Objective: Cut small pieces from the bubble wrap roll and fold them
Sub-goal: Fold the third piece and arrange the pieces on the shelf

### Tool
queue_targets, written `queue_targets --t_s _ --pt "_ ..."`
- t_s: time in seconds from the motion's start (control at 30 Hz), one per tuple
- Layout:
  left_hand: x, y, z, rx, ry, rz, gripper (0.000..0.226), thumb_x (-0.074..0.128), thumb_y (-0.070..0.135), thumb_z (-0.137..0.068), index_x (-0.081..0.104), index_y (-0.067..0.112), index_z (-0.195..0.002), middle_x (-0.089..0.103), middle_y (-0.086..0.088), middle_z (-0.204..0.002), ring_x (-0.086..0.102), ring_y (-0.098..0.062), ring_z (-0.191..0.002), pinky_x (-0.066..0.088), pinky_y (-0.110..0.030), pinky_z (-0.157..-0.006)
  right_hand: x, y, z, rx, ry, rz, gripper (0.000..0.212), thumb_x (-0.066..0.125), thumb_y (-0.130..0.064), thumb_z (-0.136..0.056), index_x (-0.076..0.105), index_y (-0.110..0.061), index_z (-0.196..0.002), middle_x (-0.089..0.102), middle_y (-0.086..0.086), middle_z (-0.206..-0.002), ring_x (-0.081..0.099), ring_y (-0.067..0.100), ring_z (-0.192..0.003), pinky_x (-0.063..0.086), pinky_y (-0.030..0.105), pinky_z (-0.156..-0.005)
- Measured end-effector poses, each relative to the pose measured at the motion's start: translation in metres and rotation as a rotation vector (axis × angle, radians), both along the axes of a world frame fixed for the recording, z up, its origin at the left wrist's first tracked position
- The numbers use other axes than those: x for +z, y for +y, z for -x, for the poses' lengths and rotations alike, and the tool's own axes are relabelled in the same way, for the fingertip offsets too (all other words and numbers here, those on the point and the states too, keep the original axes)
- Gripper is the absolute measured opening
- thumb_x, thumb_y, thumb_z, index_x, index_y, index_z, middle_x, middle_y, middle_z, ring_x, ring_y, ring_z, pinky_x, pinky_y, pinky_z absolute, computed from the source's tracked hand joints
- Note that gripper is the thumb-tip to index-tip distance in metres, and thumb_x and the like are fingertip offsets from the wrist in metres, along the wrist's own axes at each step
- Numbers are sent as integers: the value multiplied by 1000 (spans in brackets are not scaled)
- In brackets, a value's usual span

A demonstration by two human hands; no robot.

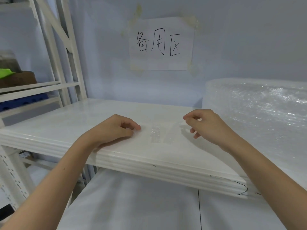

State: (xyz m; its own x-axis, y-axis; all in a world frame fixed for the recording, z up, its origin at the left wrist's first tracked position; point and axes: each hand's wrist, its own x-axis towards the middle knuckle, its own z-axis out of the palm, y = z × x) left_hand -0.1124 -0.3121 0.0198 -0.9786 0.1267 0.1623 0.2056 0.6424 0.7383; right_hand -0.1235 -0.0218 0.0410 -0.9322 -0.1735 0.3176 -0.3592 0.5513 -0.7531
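Note:
A small clear piece of bubble wrap [156, 134] lies flat on the white shelf board [99, 113], between my hands. My left hand [114, 128] rests on the board and pinches the piece's left edge with thumb and forefinger. My right hand [207, 123] hovers slightly above the board, thumb and forefinger pinched on the faint, lifted right end of the piece. The big bubble wrap roll [259, 110] lies on the shelf at the right, just beyond my right hand. No cutting tool is in view.
A paper sign with handwriting [162, 44] is taped to the wall behind the shelf. White rack uprights [66, 52] stand at the left, with a brown box [18, 79] and a blue tray [21, 101] on neighbouring shelves. A lower white shelf [141, 205] sits beneath.

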Motion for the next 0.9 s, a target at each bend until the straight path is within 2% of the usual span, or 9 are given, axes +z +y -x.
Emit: queue_targets --t_s 0.1,0.2,0.27,0.33,0.37,0.47,0.53,0.63,0.9 --pt "1 5 0 14 22 51 30 64 9 -88 77 30 -104 73 19 -109 68 -4 -99 50 -19 -92 4 -3 7 -31 -38 -188 22 49 -20 -93 70 -15 -97 69 0 -94 68 22 -64 55 30 -62" --pt "2 7 0 29 34 116 31 63 13 -89 76 33 -108 71 20 -111 67 -5 -97 51 -22 -91 2 -10 12 -19 -32 -269 23 48 -20 -92 70 -13 -92 70 3 -90 64 20 -58 53 29 -57" --pt "2 4 0 26 28 115 30 63 15 -89 75 35 -108 73 21 -103 69 -6 -90 53 -23 -86 0 -12 14 -23 -8 -287 23 49 -19 -92 70 -11 -92 66 -3 -78 57 13 -53 46 23 -52" --pt "3 1 -2 10 25 91 30 64 15 -90 74 37 -108 72 24 -86 67 1 -76 50 -15 -72 -3 -12 15 -29 12 -277 22 50 -19 -93 70 -9 -93 59 -8 -69 52 7 -52 39 21 -52" --pt "4 0 -2 8 25 72 30 64 15 -90 74 37 -108 72 22 -83 66 0 -74 49 -14 -71 -4 -12 16 -31 19 -267 22 50 -19 -93 70 -9 -93 58 -10 -69 51 6 -53 38 21 -52" --pt "3 -5 -3 21 29 33 31 64 14 -88 74 37 -107 75 7 -101 68 -18 -91 53 -31 -87 -4 -9 16 -27 51 -250 22 51 -19 -94 71 -10 -94 58 -14 -72 50 2 -55 36 18 -53" --pt "3 -6 -2 0 21 45 30 64 11 -88 76 34 -105 71 12 -116 67 -8 -100 51 -24 -92 -5 -9 17 -21 71 -248 21 52 -20 -94 71 -11 -94 58 -18 -75 50 -1 -55 35 16 -52" --pt "3 -5 -1 -27 17 62 28 64 8 -88 78 28 -100 64 21 -124 59 13 -105 43 -9 -87 -5 -9 16 -11 80 -259 21 51 -22 -94 71 -12 -94 57 -19 -75 50 -1 -55 34 16 -52" --pt "5 -14 -1 -96 -74 115 32 66 14 -89 74 37 -111 64 34 -116 55 21 -107 39 -10 -97 -7 -7 16 -2 67 -272 22 52 -24 -94 71 -12 -95 57 -17 -75 51 1 -54 35 18 -52"
